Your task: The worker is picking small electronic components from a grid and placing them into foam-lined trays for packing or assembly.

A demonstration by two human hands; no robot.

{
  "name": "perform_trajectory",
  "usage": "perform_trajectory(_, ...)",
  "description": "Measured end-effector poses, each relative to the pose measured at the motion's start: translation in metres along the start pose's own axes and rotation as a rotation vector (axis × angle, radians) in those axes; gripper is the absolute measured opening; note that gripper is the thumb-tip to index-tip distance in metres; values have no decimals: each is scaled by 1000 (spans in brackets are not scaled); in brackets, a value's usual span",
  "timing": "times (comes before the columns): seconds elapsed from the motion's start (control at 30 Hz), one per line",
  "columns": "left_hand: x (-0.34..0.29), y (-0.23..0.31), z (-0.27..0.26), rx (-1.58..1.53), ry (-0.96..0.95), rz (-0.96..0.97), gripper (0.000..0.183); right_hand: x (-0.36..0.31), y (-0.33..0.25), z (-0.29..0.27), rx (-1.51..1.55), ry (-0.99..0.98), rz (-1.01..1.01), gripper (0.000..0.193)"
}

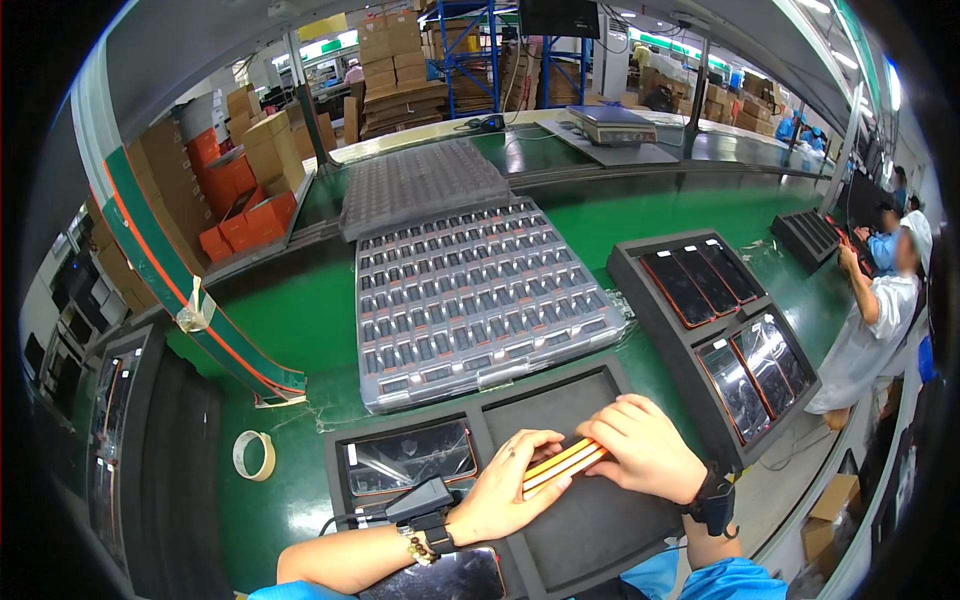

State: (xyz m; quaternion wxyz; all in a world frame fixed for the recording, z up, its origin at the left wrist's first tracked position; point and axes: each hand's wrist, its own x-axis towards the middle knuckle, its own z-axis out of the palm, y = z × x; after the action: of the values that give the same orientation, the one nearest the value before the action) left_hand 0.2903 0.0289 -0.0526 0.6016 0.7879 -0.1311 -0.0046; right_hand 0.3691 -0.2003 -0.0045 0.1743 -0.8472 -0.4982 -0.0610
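Observation:
Over a black foam tray, both hands grip what look like two orange-edged smartphones, pressed together and seen edge-on. My left hand closes on their left end, thumb along the near side. At the right end, the fingers of my right hand wrap round them. A dark-screened smartphone lies in the tray's far left compartment. Another smartphone lies nearer, partly under my left forearm. The bare right compartments are beneath my hands.
A clear plastic tray of small dark parts stands ahead, another tray behind it. At right, a foam tray holds several phones. A tape roll lies left, near a green post. Co-workers are far right.

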Motion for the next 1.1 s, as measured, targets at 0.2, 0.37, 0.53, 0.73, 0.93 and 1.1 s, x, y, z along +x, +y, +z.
perform_trajectory(0.2,9,10,-11,404,-307,16,99,-24,12,29,-182,188,-184,30)
perform_trajectory(0.37,30,37,5,619,-321,-116,106,-20,11,38,-299,449,-221,27)
perform_trajectory(0.53,45,37,7,760,-259,-107,101,-19,12,39,-189,345,-111,29)
perform_trajectory(0.73,62,21,-11,924,-213,26,103,-25,30,35,594,363,-56,38)
perform_trajectory(0.93,48,17,0,967,-23,34,96,-39,56,57,942,757,469,10)
perform_trajectory(1.1,46,6,1,958,162,29,90,-48,57,64,1014,726,468,10)
